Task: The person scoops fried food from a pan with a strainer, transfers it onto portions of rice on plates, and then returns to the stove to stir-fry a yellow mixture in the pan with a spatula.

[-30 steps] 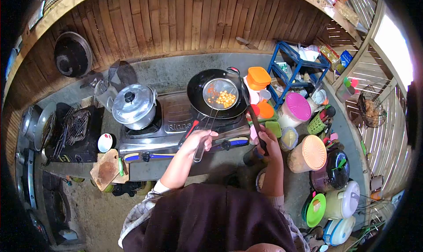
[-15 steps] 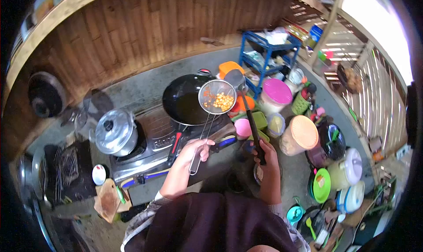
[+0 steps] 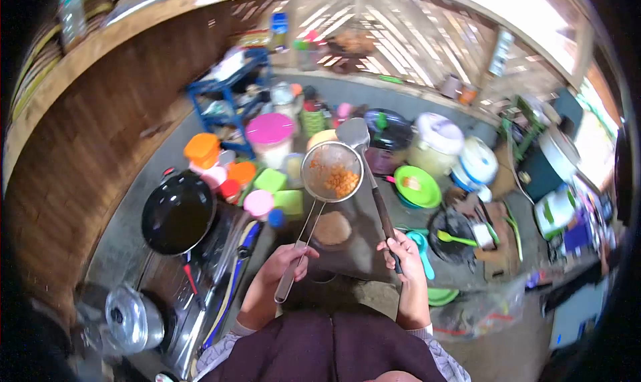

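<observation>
My left hand is closed around the long metal handle of a wire strainer. A pile of small golden-orange pieces lies in the strainer's mesh, with reddish bits towards the left. In my right hand is the dark handle of a spatula; its broad grey head points away from me and overlaps the strainer's right rim in this view. Below the strainer, a round container with light brown contents sits on the counter.
To the left, a black wok with dark liquid stands on the stove, with a lidded silver pot nearer me. Colourful tubs and a pink-lidded container stand behind. A green plate and a black mortar-like bowl are at right.
My view and body have turned right, away from the stove towards the right-hand counter. The strainer and spatula have come along in my hands, and the golden-orange pieces remain in the mesh.
</observation>
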Available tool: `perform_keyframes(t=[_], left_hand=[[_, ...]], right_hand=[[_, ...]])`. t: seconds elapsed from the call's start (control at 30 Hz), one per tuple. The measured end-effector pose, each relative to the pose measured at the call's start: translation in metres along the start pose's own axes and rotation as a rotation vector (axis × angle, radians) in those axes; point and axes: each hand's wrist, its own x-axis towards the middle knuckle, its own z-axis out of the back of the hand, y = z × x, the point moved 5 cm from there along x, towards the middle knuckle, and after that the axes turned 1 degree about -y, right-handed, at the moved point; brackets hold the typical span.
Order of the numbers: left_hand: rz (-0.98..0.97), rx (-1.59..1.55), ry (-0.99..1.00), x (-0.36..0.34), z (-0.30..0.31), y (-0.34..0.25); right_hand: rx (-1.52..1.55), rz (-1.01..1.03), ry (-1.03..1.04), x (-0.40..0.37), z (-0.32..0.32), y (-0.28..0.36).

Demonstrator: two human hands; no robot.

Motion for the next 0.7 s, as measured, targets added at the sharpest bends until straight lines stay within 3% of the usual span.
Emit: perform_keyframes(t=[0.17,0.33,0.5,0.7], left_hand=[[0.159,0.137,0.185,0.013,-0.087,0.041],[0.325,0.171,0.374,0.007,-0.182,0.119],[0.575,0.237,0.637,0.002,-0.285,0.215],[0.729,0.371,0.865,-0.009,-0.400,0.290]], right_hand=[[-0.151,0.055,-0.275,-0.132,0.079,0.029],[-0.237,0.002,-0.492,-0.315,0.147,0.022],[-0.189,-0.061,-0.798,-0.495,0.166,0.017],[-0.194,-0.118,-0.987,-0.632,0.185,0.002]])
